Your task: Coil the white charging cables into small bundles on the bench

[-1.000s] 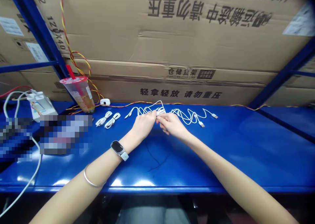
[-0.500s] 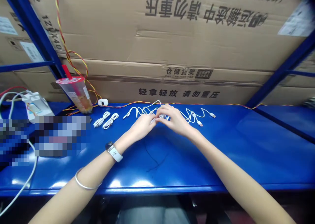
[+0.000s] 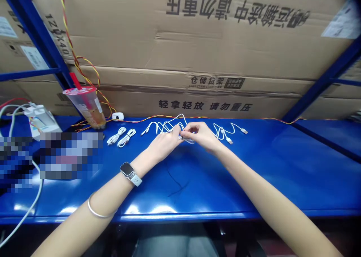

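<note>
My left hand and my right hand meet over the middle of the blue shelf, fingers pinched on a loose white cable that loops across the surface behind them. Its gathered part sits between my fingertips. Another loose white cable trails to the right of my right hand. Two bundled white cables lie side by side to the left of my left hand. A watch and a bangle are on my left arm.
A plastic drink cup with a red straw stands at the back left beside a small white device. A white charger box with thick white cord sits far left. Cardboard boxes wall the back. Red-yellow wire runs along them.
My hands kept working the white cable: the right hand passed over the left and came back to a pinch beside it. The view shifted slightly.
</note>
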The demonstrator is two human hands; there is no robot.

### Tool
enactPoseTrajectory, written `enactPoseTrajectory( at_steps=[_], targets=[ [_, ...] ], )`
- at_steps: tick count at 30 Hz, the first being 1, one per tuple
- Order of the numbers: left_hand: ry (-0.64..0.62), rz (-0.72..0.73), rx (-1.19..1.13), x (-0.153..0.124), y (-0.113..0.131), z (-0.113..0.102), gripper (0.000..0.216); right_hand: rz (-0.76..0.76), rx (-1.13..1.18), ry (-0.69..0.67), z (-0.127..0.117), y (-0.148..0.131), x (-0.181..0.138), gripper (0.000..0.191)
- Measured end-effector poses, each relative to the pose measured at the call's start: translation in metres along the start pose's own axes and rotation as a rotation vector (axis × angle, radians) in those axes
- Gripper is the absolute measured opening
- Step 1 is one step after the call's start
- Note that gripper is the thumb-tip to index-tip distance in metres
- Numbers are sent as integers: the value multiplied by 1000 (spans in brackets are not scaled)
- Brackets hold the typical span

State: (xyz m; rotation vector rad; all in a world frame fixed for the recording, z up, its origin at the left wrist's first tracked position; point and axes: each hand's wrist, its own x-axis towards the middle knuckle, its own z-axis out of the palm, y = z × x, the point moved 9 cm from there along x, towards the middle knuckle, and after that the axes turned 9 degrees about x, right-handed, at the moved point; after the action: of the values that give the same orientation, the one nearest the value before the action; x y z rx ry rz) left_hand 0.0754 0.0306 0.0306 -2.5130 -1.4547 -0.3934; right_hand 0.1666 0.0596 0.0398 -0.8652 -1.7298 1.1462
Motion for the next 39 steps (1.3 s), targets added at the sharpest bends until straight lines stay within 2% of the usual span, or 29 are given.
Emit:
enactPoseTrajectory(
  at_steps=[5,10,13,15,16,18,21,23,25,27,29,31,33,39],
  targets=[
    [114,174,102,-3,12,-7,36,178,243,-60,3,13,-3,24],
    [136,320,138,-8,23,-12,34,345,400,-190,10,20,-9,23],
    [173,416,165,-15,30,-18,37,414,482,-294,20,20,-14,25],
    [208,446,191,-19,31,-22,40,426,504,-311,24,20,-15,24],
    [233,427,179,-19,29,-25,39,394,484,-275,22,19,-13,23],
    [327,307,83,-18,15,-36,34,218,360,-117,9,8,-6,21],
    [531,7,-169,-20,-18,-57,26,-223,7,163,-15,-37,-10,21],
    [658,-180,-387,-25,-40,-67,25,-441,-162,237,-15,-66,-22,23],
    [704,-293,-666,-26,-53,-69,23,-533,-212,237,-10,-81,-30,24],
    [626,-299,-991,-18,-55,-63,22,-544,-191,212,-5,-87,-35,27],
    [462,-241,-1272,-7,-46,-56,24,-532,-140,172,1,-89,-37,27],
    [320,-189,-1441,-2,-35,-53,25,-527,-82,124,7,-91,-40,26],
    [252,-156,-1519,-2,-29,-53,25,-541,-45,88,12,-95,-44,24],
    [211,-137,-1562,-6,-18,-56,26,-582,-59,50,24,-110,-59,21]
  ],
)
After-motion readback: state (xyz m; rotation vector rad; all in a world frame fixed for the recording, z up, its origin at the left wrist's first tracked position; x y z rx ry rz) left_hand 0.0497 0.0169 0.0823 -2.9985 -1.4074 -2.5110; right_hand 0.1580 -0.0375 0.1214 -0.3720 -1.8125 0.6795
